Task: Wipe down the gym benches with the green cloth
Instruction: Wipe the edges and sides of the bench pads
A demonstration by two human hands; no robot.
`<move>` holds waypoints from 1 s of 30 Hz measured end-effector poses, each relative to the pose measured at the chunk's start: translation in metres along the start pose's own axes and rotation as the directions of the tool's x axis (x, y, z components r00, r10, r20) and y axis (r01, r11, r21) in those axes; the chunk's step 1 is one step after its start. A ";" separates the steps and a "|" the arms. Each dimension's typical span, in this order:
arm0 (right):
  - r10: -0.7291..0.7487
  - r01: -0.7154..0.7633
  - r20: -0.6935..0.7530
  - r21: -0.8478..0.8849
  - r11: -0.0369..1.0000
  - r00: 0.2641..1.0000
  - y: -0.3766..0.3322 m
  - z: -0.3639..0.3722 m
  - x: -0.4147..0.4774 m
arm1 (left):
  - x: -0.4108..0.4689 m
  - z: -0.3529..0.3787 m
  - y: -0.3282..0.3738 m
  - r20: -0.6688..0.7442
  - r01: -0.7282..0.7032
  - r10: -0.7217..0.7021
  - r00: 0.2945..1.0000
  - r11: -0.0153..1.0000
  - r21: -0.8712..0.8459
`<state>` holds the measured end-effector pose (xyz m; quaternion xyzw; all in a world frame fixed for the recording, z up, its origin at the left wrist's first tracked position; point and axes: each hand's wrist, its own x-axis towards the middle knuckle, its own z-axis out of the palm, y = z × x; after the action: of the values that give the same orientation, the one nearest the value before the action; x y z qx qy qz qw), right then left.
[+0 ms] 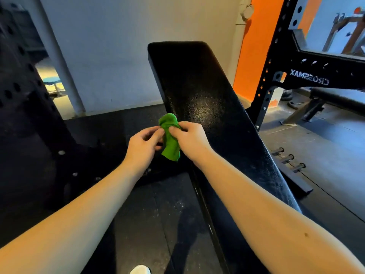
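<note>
A long black padded gym bench (205,91) runs from the lower middle up toward the far wall, its pad shiny in the middle. Just off the bench's left edge, a bunched green cloth (170,139) hangs between both hands. My left hand (143,145) pinches the cloth's left side with curled fingers. My right hand (190,139) grips its upper right part, thumb on the fabric. Both hands are held above the floor beside the pad, and the cloth is not touching the bench top.
A black CROSSMAX rack (308,76) stands at the right with a second bench (335,97) behind it. Storage pegs (288,158) stick out low beside the bench. A dark perforated upright (21,91) fills the left. Dark rubber floor (150,214) lies below; a white shoe tip (140,269) shows.
</note>
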<state>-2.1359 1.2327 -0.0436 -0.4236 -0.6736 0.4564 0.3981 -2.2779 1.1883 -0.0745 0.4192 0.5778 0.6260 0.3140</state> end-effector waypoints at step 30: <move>-0.154 -0.096 -0.416 -0.522 0.848 0.896 0.075 -0.004 -0.074 | 0.031 0.052 -0.078 -0.092 -0.173 0.181 0.979 0.980 0.095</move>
<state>-2.0921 1.1813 -0.1253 -0.5985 -0.6710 0.1382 0.4152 -2.2529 1.2501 -0.1476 0.4502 0.5798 0.6461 0.2091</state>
